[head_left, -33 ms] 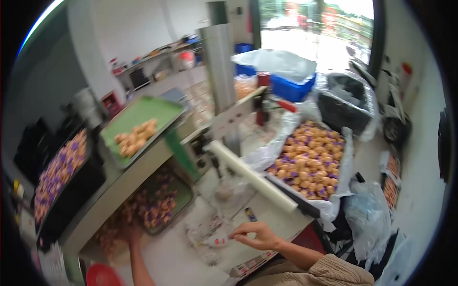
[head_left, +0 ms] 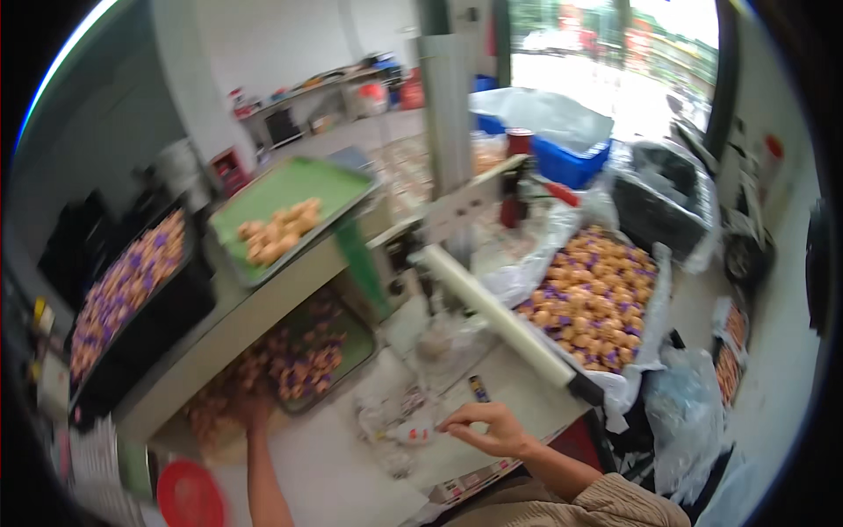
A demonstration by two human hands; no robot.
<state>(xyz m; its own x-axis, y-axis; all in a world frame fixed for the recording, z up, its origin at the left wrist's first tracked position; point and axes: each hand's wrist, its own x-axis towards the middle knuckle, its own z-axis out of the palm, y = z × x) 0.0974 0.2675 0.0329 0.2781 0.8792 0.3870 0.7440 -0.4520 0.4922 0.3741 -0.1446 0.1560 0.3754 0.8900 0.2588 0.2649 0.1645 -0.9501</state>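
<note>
Mostly, risk sits with the left hand (head_left: 253, 408), down among loose tan-and-purple pieces (head_left: 209, 423) under the raised shelf (head_left: 263, 301). A wide sweep could push pieces off the bench near the red bowl (head_left: 190, 496), or mix them with the batch in the dark green tray (head_left: 358, 353) just beside; lifting too steeply could knock knuckles on the shelf. Right side: a careless drag could shift the white packet (head_left: 414, 433) or catch the crumpled clear plastic (head_left: 373, 411).

Pose: left forearm comes up from the lower edge, fairly straight, hand reaching forward into shade. Its fingers are blurred and part hidden; can't tell spread or grip. Right hand (head_left: 492, 429) hangs over the bench front, elbow bent, forearm slanting in from lower right. Its fingers curl loosely, thumb close to index, tips by the packet; no clear object in them, can't tell if they pinch its edge. Black-and-yellow stick (head_left: 479, 388) lies just beyond, apart.
</note>
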